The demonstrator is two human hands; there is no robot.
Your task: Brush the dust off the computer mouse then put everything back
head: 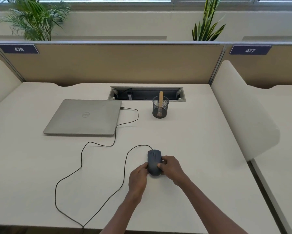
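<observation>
laptop (pixel 83 116): shut, flat, left back part of desk (pixel 192 141) | two plants (pixel 35 19) behind the wall | signs (pixel 18 49) 476 and 477 on the wall | cable hole (pixel 147 94) at desk's back edge

- I see the computer mouse (pixel 154 162), dark and matte with a wheel groove between its two buttons, lying flat on the counter (pixel 201 149) near the front edge, nose toward the back edge.
- Its thin black cord (pixel 81 159) leaves the nose, loops wide to the left across the counter and reaches the front edge.
- I see the brush (pixel 160 101) standing upright in the black mesh cup (pixel 160 107) near the back edge, pale wooden handle poking above the rim, bristles down.
</observation>
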